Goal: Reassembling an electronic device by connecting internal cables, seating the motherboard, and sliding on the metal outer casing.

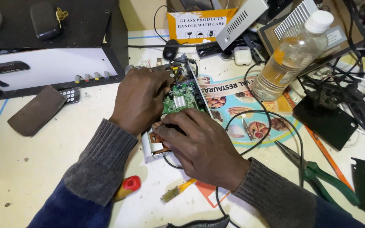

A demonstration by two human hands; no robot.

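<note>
A cluttered white bench [43, 143] holds a plastic bottle [290, 55] part full of yellowish liquid. Between both hands lies a green circuit board [178, 99]: left hand [140, 99] curled over its far edge, right hand [201, 145] pressing its near end.

Both hands, left hand [142, 99] and right hand [201, 145], press on a green circuit board [178, 101] inside its open white metal case [148, 147] on the cluttered tabletop [43, 156].

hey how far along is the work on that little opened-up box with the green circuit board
Done: the box's cover is off, so the green circuit board lies bare. In hand: the left hand and right hand both press on the open box. Left: the green-handled pliers and the small brush lie untouched.
</note>
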